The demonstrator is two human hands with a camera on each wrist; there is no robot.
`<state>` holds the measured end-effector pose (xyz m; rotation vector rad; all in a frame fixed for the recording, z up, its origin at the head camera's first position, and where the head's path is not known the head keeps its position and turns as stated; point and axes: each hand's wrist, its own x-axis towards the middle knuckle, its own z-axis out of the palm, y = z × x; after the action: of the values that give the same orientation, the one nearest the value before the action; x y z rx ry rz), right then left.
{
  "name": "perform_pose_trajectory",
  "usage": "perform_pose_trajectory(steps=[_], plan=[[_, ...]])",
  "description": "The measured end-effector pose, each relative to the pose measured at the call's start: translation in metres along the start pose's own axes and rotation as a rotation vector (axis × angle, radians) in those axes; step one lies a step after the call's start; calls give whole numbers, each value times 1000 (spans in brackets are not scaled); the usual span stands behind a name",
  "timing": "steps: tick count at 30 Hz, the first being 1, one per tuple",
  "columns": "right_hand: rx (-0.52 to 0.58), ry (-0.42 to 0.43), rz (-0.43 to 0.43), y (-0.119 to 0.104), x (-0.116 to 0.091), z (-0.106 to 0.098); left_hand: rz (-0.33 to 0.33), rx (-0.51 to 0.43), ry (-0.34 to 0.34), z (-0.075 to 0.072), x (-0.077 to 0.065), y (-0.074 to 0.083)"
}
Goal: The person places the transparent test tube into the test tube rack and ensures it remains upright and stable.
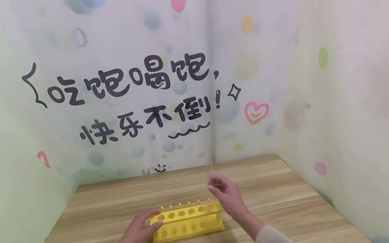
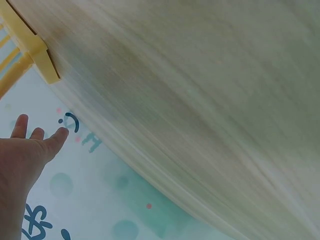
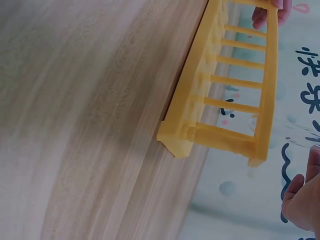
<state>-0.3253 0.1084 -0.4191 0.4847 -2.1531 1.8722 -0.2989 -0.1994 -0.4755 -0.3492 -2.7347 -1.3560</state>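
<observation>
A yellow test tube rack [image 1: 188, 235] stands on the wooden table, with a row of round holes in its upper board and pegs along its back. My left hand [image 1: 137, 231] grips the rack's left end, thumb in front and fingers behind. In the right wrist view, fingertips of that hand [image 3: 260, 17] show around the far end of the upper board. My right hand [image 1: 229, 197] pinches a clear test tube [image 3: 300, 134] above the rack's right end. The tube's lower end overlaps the upper board there. It shows only faintly in the head view.
The wood-grain table [image 1: 115, 195] reaches to a printed curtain [image 1: 151, 28] at the back. More curtain stands at the left and right sides, close along the table's edges.
</observation>
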Motion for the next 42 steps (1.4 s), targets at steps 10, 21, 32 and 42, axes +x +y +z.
perform_pose_trajectory(steps=[10,21,32,42], plan=[[-86,-13,10,8,-9,1,-6,2,2,0,-1,1],[-59,-23,40,35,-14,0,-3,-11,-2,0,-2,1],[-59,-37,24,5,-30,4,0,-8,-1,0,-2,0],[-120,-2,12,47,-23,5,-6,-8,4,0,-1,-1]])
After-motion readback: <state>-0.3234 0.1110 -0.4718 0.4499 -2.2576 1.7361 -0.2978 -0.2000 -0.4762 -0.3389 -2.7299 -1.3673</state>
